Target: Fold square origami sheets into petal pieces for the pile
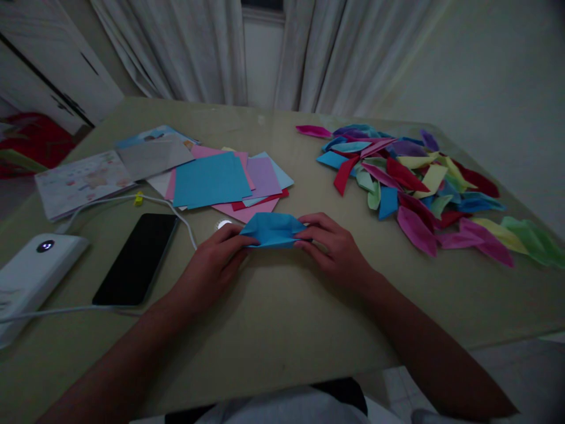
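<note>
A partly folded blue sheet of origami paper (274,229) is held level just above the table, creased along its length with slanted corners. My left hand (218,253) pinches its left end between thumb and fingers. At the right end, my right hand (333,250) grips the paper the same way. Just beyond lies a spread of flat square paper sheets (212,179) in blue, pink, purple and red. Off to the right is a heap of folded paper pieces (397,171) in many colours.
A black phone (136,259) lies left of my left forearm, beside a white power bank (42,277) with a white cable (110,199). Printed paper packs (83,182) rest at the back left. Curtains (185,53) hang behind the table (282,330).
</note>
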`<state>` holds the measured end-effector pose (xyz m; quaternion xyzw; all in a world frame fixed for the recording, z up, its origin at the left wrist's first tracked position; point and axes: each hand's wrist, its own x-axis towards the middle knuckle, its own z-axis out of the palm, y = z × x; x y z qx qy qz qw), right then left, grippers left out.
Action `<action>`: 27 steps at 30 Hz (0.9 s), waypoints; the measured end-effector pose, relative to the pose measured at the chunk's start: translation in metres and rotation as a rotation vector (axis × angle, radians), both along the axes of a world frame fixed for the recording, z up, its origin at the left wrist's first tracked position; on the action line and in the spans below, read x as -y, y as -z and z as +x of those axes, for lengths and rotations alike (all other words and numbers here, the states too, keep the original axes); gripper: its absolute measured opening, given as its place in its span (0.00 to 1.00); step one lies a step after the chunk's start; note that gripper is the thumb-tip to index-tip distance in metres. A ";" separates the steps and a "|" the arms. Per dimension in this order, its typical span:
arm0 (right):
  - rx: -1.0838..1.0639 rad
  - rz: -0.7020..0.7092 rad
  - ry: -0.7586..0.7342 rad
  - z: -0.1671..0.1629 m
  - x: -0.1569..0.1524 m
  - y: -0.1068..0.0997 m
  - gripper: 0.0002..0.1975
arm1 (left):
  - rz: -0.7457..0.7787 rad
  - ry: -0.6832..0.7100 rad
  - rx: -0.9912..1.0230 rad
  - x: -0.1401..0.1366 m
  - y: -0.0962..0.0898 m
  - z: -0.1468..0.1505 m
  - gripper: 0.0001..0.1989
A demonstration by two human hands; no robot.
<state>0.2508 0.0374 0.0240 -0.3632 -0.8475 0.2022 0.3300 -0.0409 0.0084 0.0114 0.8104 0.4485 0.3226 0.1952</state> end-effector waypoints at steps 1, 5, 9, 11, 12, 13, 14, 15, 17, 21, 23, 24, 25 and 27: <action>-0.004 -0.020 -0.005 0.000 0.000 0.000 0.10 | -0.011 -0.001 0.008 0.000 -0.001 0.001 0.12; 0.011 -0.066 -0.040 -0.001 0.000 0.002 0.08 | 0.018 -0.005 0.006 0.002 0.002 0.002 0.11; 0.007 -0.077 -0.052 -0.005 0.002 0.004 0.06 | 0.054 -0.010 -0.004 0.003 0.006 0.001 0.09; -0.004 -0.088 -0.057 -0.006 0.004 0.004 0.06 | 0.048 0.004 0.017 0.002 0.006 0.000 0.10; -0.009 -0.090 -0.059 -0.007 0.004 0.004 0.06 | 0.040 0.018 0.032 0.001 0.005 0.000 0.10; -0.012 -0.091 -0.060 -0.007 0.005 0.003 0.06 | 0.032 0.032 0.045 0.001 0.004 0.000 0.10; -0.012 -0.090 -0.058 -0.007 0.005 0.002 0.06 | 0.028 0.039 0.053 0.000 0.003 0.000 0.10; -0.013 -0.089 -0.056 -0.007 0.005 0.002 0.06 | 0.027 0.042 0.055 0.000 0.002 0.000 0.10; -0.017 -0.089 -0.052 -0.006 0.004 0.001 0.07 | 0.033 0.034 0.056 -0.001 0.000 0.000 0.09; -0.050 -0.106 -0.046 -0.003 0.002 -0.001 0.07 | 0.023 0.002 0.103 0.000 -0.002 -0.002 0.07; -0.074 -0.112 -0.032 -0.003 0.001 -0.003 0.07 | 0.010 -0.023 0.132 0.001 -0.003 -0.002 0.06; -0.084 -0.114 -0.027 -0.003 0.001 -0.003 0.07 | 0.007 -0.038 0.141 0.001 -0.003 -0.002 0.06; -0.092 -0.120 -0.024 -0.003 0.002 -0.004 0.08 | 0.007 -0.053 0.149 0.002 -0.003 -0.002 0.06; -0.113 -0.143 -0.029 -0.004 0.002 -0.006 0.09 | 0.007 -0.067 0.158 0.002 -0.004 -0.002 0.08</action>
